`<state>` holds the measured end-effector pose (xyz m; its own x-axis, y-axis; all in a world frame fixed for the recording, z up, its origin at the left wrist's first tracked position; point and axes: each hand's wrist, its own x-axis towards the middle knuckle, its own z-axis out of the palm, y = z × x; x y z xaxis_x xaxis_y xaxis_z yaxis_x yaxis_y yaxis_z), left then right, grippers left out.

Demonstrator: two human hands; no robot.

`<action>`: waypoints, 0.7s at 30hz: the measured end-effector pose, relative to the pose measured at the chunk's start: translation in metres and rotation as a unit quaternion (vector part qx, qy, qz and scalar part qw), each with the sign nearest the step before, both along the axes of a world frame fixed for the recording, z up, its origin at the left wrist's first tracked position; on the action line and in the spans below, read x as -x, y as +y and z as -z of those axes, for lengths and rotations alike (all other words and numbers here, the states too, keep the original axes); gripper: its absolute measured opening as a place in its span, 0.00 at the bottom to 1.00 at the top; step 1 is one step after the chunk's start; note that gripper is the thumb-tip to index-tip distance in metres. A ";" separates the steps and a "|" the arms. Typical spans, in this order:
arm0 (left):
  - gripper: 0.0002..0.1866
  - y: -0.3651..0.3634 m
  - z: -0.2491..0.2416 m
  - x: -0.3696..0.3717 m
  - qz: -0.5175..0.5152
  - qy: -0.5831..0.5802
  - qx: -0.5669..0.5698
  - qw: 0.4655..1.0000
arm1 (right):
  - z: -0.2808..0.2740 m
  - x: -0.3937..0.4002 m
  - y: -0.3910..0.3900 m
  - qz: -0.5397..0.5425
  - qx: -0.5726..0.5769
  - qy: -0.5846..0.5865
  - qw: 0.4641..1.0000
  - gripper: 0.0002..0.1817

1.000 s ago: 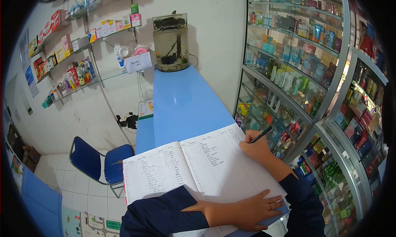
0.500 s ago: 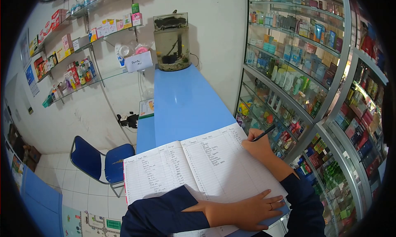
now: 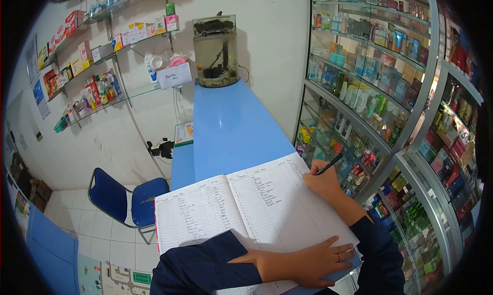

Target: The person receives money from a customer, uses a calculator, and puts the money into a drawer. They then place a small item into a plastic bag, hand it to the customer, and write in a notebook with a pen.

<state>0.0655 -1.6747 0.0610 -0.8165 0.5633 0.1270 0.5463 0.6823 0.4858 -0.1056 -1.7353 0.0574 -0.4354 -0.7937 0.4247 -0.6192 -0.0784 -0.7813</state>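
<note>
An open ruled notebook [image 3: 277, 223] with handwritten columns lies on the blue counter [image 3: 231, 131]. My right hand [image 3: 323, 182] is closed around a dark pen [image 3: 329, 164] at the right page's upper right edge, beside the last column; the pen's tip is hidden by the fingers. Across the lower part of the right page my left hand [image 3: 321, 261] lies flat, fingers spread and a ring on one of them, holding nothing. The left forearm, in a dark sleeve [image 3: 205, 264], crosses the bottom of the left page.
A fish tank [image 3: 215, 54] stands at the counter's far end. Glass cabinets [image 3: 359, 64] full of products rise on the right. A blue chair [image 3: 149, 200] is left of the counter. Stocked wall shelves [image 3: 97, 64] hang at the upper left, near a handwritten sign [image 3: 174, 76].
My right hand and the pen have shifted very slightly right and downward along the page's edge. The view has moved a little; my left hand stays in place.
</note>
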 end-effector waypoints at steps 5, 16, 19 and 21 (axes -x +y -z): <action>0.30 0.001 0.001 -0.001 -0.002 0.012 0.000 1.000 | -0.004 -0.007 0.007 -0.077 0.008 -0.017 0.997 0.14; 0.30 0.001 -0.002 -0.002 -0.002 0.001 0.000 1.000 | -0.003 -0.003 0.005 -0.123 -0.049 -0.057 0.990 0.13; 0.30 0.001 0.001 -0.001 -0.001 0.012 -0.006 1.000 | -0.003 -0.002 0.007 -0.089 -0.018 -0.047 0.995 0.13; 0.30 0.001 0.000 -0.001 -0.001 0.011 -0.005 1.000 | -0.006 -0.005 0.011 -0.071 -0.005 -0.028 0.997 0.13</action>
